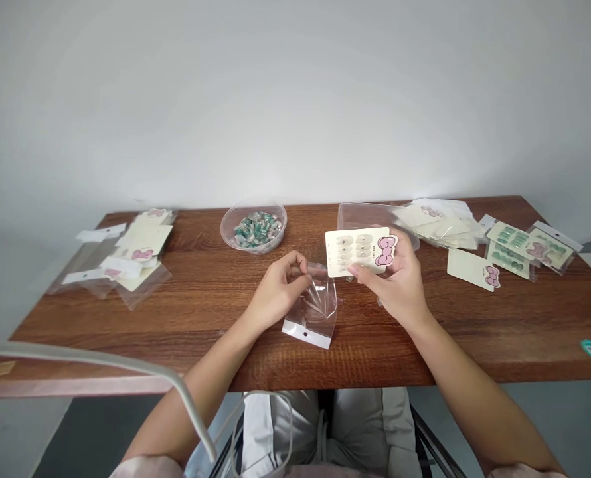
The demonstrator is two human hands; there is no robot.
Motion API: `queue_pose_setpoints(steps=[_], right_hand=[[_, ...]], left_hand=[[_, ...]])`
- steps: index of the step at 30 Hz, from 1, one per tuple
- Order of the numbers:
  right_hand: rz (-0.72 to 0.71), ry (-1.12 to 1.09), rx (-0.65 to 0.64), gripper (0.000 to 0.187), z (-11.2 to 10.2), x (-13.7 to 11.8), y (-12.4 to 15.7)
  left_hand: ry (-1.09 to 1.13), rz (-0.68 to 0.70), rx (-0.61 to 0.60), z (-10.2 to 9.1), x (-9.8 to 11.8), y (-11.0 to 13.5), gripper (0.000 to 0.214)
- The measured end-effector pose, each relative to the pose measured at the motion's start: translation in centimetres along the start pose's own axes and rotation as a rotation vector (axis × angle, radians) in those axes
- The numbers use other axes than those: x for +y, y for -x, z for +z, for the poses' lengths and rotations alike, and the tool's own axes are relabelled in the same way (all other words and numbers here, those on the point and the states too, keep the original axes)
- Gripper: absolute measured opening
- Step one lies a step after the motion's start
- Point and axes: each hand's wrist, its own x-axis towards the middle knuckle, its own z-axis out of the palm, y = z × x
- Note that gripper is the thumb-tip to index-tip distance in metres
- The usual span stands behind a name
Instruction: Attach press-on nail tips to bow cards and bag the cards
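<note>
In the head view my right hand (pixel 400 282) grips a press-on nail card (pixel 358 251), cream with a pink bow at its right end and rows of pale nails. My thumb presses on its lower edge. Left of it, my left hand (pixel 280 289) pinches the upper end of a clear plastic bag (pixel 318 302). The bag lies on the table with its white header strip towards me and looks flat. A small gap separates card and bag. Just beyond my left hand stands a round clear bowl (pixel 254 226) of green and whitish nail pieces.
At the left lies a pile of cream bow cards (pixel 143 245) and clear bags with white headers (pixel 84 275). A rectangular clear tray (pixel 368 212) sits behind my right hand. Further right are stacked cards (pixel 439 222), a single card (pixel 472 269) and bagged green nail sets (pixel 512 242). A pale cable (pixel 126 358) crosses the lower left.
</note>
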Motion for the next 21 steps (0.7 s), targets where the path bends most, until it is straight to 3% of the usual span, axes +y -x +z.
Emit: queue_pose_setpoints(steps=[14, 18, 21], right_hand=[[-0.105, 0.131, -0.129, 0.063, -1.0, -2.0, -1.0], [-0.151, 0.125, -0.097, 0.060, -0.6, -3.6, -0.1], [-0.174, 0.145, -0.080, 0.058, -0.3, -4.3, 0.9]], left_hand=[[-0.327, 0.112, -0.021, 1.0, 2.2, 1.4, 0.013], [-0.373, 0.165, 0.003, 1.4, 3.2, 2.3, 0.009], [-0.357, 0.194, 0.015, 1.8, 3.6, 3.0, 0.021]])
